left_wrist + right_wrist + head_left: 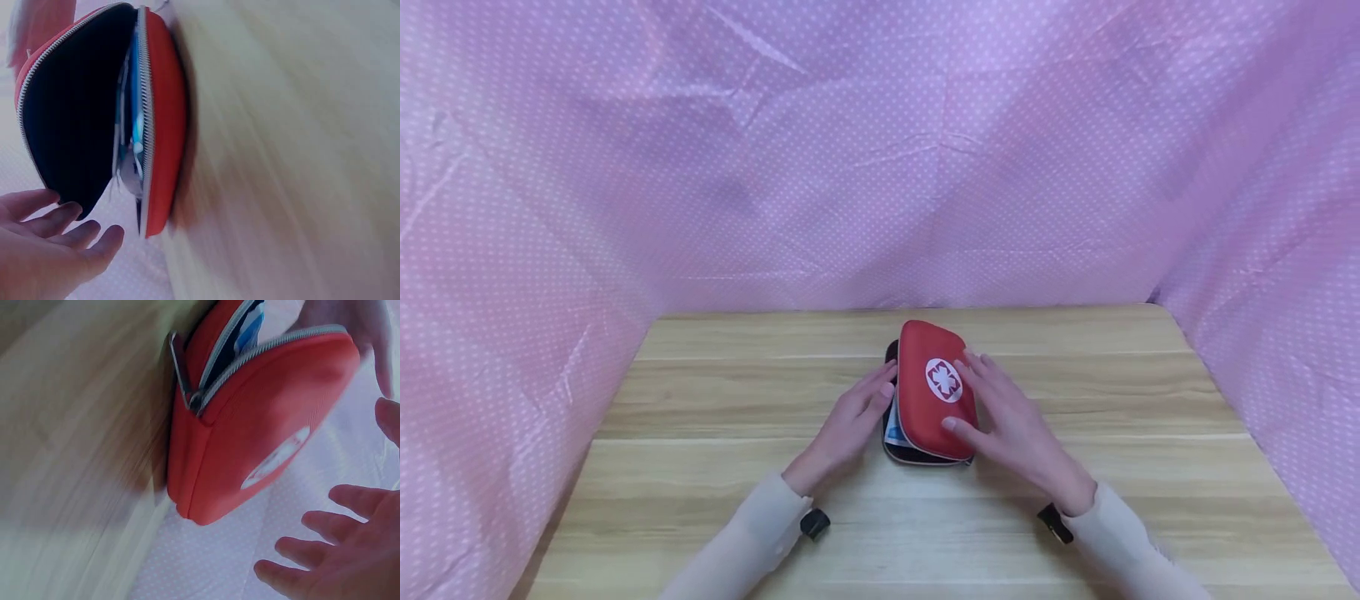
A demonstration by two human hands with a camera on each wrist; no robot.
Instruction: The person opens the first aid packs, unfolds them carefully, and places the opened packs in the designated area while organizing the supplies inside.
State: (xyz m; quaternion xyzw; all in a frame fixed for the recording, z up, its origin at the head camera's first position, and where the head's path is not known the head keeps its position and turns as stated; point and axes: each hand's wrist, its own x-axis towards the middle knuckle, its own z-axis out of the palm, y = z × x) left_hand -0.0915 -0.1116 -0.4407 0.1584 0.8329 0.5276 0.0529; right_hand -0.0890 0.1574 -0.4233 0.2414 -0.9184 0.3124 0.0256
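A red zippered first-aid case with a white cross emblem lies on the table, its lid partly raised along the left side. Inside, a blue-and-white packet shows, and thin packets stand along the lower half; the rest is hidden. At the gap, my left hand has its fingers extended, with fingertips at the lid's edge in the left wrist view. My right hand hovers beside the lid's right part, its fingers spread and apart from the case in the right wrist view. A metal zipper pull hangs at one corner.
The case rests on a light wood-grain table. Pink polka-dot cloth hangs behind the table and along both sides. Dark bands sit at both wrists, by the pale sleeves.
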